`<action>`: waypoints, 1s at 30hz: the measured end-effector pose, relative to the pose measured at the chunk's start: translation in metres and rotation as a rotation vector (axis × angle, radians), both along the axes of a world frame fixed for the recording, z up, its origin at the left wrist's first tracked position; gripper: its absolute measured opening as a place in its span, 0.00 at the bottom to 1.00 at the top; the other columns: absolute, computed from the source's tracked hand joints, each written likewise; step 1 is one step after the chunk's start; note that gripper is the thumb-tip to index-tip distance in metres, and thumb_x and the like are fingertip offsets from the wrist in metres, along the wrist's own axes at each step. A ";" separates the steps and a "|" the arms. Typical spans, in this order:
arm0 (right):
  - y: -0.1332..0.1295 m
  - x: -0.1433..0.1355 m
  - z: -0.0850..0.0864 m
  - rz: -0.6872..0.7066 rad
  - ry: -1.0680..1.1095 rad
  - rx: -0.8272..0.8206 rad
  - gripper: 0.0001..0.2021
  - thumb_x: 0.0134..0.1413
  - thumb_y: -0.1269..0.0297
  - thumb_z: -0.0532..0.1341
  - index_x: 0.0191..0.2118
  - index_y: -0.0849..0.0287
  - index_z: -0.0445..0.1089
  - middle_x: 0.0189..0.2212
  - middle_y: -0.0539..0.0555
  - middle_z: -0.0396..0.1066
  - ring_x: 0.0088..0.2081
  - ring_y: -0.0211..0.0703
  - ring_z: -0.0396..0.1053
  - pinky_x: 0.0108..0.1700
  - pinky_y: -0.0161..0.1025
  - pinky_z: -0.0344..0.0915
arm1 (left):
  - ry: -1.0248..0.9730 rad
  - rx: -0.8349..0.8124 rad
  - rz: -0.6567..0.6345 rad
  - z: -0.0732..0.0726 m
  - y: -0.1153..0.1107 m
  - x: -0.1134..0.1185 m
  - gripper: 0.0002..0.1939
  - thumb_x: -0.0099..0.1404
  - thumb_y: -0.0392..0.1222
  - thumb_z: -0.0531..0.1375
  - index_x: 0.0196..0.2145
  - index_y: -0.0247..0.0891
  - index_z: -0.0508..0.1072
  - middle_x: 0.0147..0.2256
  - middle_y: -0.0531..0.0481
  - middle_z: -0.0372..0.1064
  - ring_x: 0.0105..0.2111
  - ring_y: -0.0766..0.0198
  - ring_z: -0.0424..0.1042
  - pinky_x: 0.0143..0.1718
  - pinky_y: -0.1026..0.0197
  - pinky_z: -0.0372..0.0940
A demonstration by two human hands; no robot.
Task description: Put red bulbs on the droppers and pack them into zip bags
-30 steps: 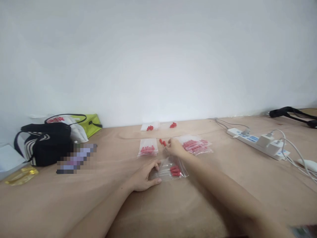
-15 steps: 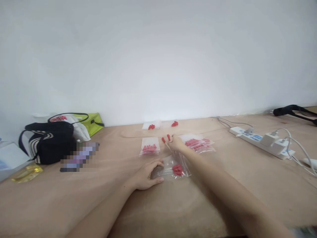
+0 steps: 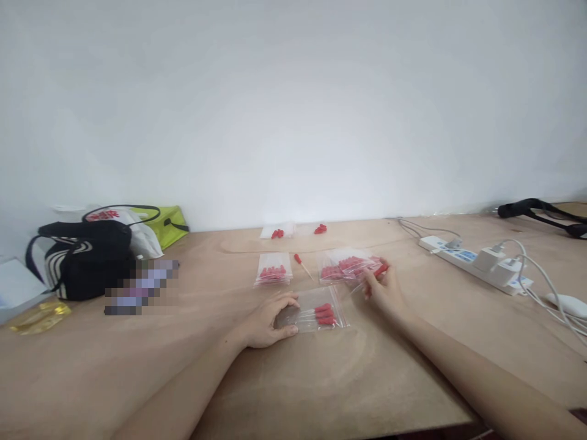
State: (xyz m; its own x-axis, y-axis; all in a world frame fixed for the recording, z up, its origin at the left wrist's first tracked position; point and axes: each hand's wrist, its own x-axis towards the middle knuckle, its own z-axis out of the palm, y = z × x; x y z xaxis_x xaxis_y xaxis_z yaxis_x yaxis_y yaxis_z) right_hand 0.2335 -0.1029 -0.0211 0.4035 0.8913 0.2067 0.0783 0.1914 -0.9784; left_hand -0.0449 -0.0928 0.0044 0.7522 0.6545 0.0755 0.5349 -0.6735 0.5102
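Note:
A clear zip bag point(image 3: 308, 302) lies flat on the table, with several red-ended sticks point(image 3: 324, 315) inside and its zip edge to the right. My left hand point(image 3: 270, 321) holds the bag's left end, thumb and forefinger curved around its two sides. Off to the bag's upper right, my right hand point(image 3: 384, 290) is closed on a thin stick with a red end point(image 3: 380, 270), the red part pointing up and away. One more stick with a red end point(image 3: 298, 259) and a pale shaft lies beyond the bag.
Filled zip bags lie in a stack point(image 3: 273, 269) and a spread pile point(image 3: 343, 264). Two further bags point(image 3: 279, 232) are near the wall. A power strip point(image 3: 477, 264) with cables is right; a black bag point(image 3: 89, 260) and a blurred flat object point(image 3: 142, 287) are left.
My right hand has lifted one of the two loose red-ended sticks and carried it to the right, near the filled bags. My left hand stays at the bag, which lies flatter.

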 end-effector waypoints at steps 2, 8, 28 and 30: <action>0.000 -0.005 -0.005 0.027 0.004 -0.005 0.31 0.46 0.55 0.55 0.53 0.57 0.39 0.17 0.44 0.59 0.15 0.38 0.60 0.16 0.36 0.61 | 0.005 -0.002 0.000 0.000 0.000 0.000 0.18 0.57 0.47 0.56 0.44 0.42 0.63 0.55 0.46 0.53 0.54 0.55 0.53 0.52 0.52 0.51; 0.002 -0.021 -0.010 0.088 0.080 -0.041 0.25 0.48 0.55 0.54 0.49 0.55 0.43 0.19 0.46 0.59 0.19 0.41 0.65 0.22 0.39 0.66 | 0.005 0.011 -0.001 -0.001 0.000 0.000 0.20 0.57 0.48 0.56 0.47 0.42 0.61 0.54 0.47 0.53 0.54 0.55 0.53 0.53 0.52 0.51; -0.011 -0.039 0.000 0.453 -0.069 -0.230 0.13 0.36 0.63 0.62 0.29 0.59 0.59 0.23 0.45 0.67 0.10 0.23 0.51 0.10 0.26 0.50 | -0.017 0.005 0.023 -0.001 -0.001 0.000 0.28 0.56 0.50 0.56 0.53 0.42 0.55 0.54 0.46 0.53 0.53 0.53 0.54 0.53 0.51 0.50; -0.010 -0.038 0.003 0.439 -0.102 -0.276 0.11 0.37 0.64 0.62 0.28 0.60 0.60 0.19 0.43 0.65 0.09 0.24 0.51 0.10 0.26 0.49 | -0.023 0.005 0.027 0.000 -0.001 0.001 0.28 0.56 0.50 0.57 0.53 0.42 0.55 0.54 0.46 0.54 0.53 0.53 0.54 0.53 0.51 0.50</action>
State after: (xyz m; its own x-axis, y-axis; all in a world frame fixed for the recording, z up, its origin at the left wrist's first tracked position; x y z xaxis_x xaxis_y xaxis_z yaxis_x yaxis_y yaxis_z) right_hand 0.1954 -0.1125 -0.0182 -0.0301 0.9987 -0.0412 0.1466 -0.0364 -0.9885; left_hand -0.0442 -0.0939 0.0042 0.7320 0.6745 0.0955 0.5414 -0.6611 0.5195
